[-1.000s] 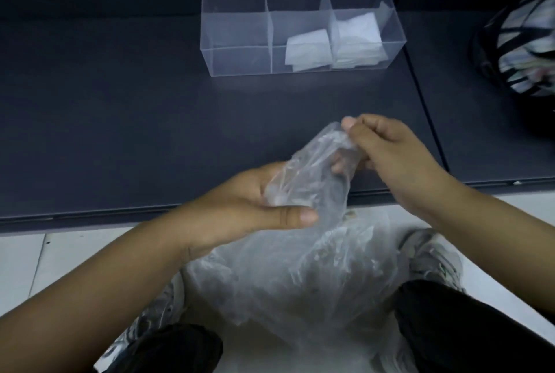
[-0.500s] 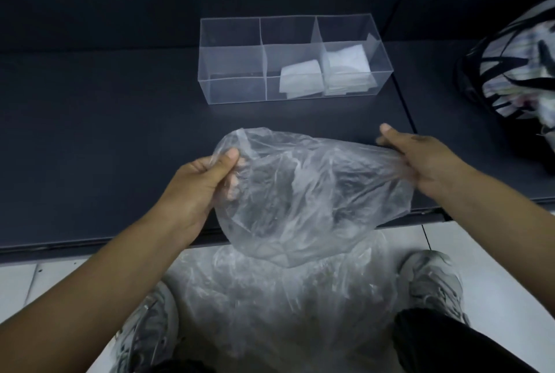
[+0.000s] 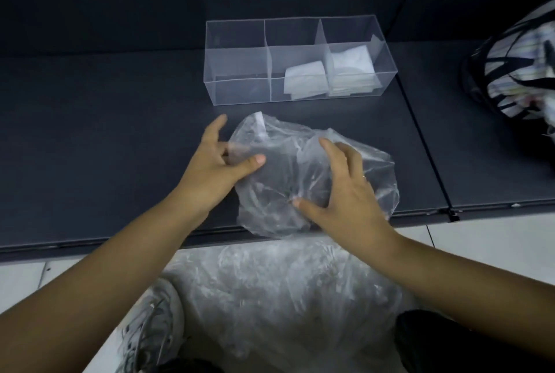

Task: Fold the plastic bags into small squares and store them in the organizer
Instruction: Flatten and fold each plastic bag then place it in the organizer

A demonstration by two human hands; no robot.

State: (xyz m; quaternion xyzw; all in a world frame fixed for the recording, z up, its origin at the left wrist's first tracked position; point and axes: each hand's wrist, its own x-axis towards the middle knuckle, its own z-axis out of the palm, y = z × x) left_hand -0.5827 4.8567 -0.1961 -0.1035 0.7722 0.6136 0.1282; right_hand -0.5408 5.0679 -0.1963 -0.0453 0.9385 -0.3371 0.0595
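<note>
A crumpled clear plastic bag [image 3: 285, 144] lies on the dark shelf [image 3: 105, 147], near its front edge. My left hand [image 3: 214, 168] pinches the bag's left edge, thumb on top and forefinger pointing away. My right hand [image 3: 345, 189] rests spread on the bag's right half, fingers straight. Behind the bag stands the clear three-compartment organizer [image 3: 240, 84]. A folded white square [image 3: 304, 80] lies in its middle compartment and a stack of folded squares [image 3: 351, 69] in the right one. The left compartment holds nothing.
A heap of loose clear bags [image 3: 270, 297] lies on the floor between my shoes [image 3: 153, 324]. A black-and-white striped bag [image 3: 516, 63] sits on the shelf at the far right. A seam [image 3: 420, 132] divides the shelf panels right of the organizer.
The bag was pulled out of the heap, held spread in the air between both hands, and now lies on the shelf. My right hand has let go and lies flat on it.
</note>
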